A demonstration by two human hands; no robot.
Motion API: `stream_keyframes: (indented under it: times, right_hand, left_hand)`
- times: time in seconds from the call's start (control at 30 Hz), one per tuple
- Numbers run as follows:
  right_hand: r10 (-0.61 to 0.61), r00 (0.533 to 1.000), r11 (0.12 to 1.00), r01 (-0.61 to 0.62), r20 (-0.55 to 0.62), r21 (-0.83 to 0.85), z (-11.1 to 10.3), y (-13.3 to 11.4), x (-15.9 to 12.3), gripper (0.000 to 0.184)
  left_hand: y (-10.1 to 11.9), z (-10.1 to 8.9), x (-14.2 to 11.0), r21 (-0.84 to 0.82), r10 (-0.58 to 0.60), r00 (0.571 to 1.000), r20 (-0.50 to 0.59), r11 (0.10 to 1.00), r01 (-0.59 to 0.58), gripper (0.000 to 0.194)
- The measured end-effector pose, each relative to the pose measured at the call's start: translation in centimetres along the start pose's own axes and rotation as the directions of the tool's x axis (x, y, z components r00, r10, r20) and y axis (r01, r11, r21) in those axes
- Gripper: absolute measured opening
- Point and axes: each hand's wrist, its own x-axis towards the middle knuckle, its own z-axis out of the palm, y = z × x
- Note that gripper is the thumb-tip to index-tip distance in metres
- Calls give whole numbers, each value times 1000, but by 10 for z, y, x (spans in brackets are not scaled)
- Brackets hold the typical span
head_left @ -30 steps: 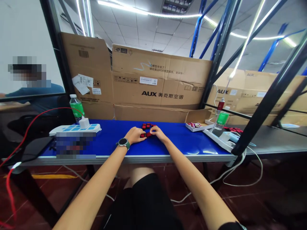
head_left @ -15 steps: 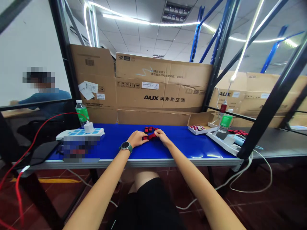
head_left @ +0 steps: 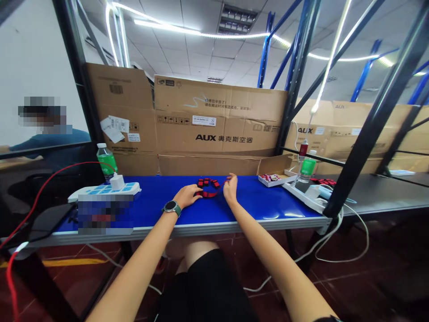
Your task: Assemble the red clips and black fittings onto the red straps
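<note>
A red strap [head_left: 209,194] with dark parts lies in a low curve over the blue tabletop between my hands. My left hand [head_left: 187,196], with a watch on its wrist, is closed on the strap's left end. My right hand [head_left: 230,188] is lifted a little above the table, its thumb and fingers pinching the strap's other end. Just beyond the strap, several red-and-black pieces [head_left: 205,182] rest in a small arc; they look like folded straps, too small to make out fully.
To the left stand a power strip [head_left: 103,189] with a white charger and a green-labelled bottle [head_left: 106,160]. A small open carton [head_left: 272,179] with red-and-white items is at the right, beside another power strip [head_left: 306,199] and bottle. Cardboard [head_left: 217,125] walls the back; a person [head_left: 63,143] sits far left.
My right hand has moved right and up, drawing the strap out from its bunched position between both hands. My left hand stays on its end. The whole view has shifted slightly.
</note>
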Motion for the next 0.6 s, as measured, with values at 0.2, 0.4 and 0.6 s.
stream_keyframes:
  times: [0.2,0.4,0.6]
  right_hand:
    - [-315,895,897,389,315,-209,-5,-30,-18,30]
    - [-327,702,823,540,633,-173,17,-38,-25,31]
    - [-294,780,893,430,552,-132,16,-29,-21,28]
  left_hand:
    - [-6,5,2,-150,-20,998,-64,989,10,27]
    - [-6,9,2,-432,-238,968,-84,884,179,23]
    - [-6,8,4,-488,-303,944,-129,848,206,18]
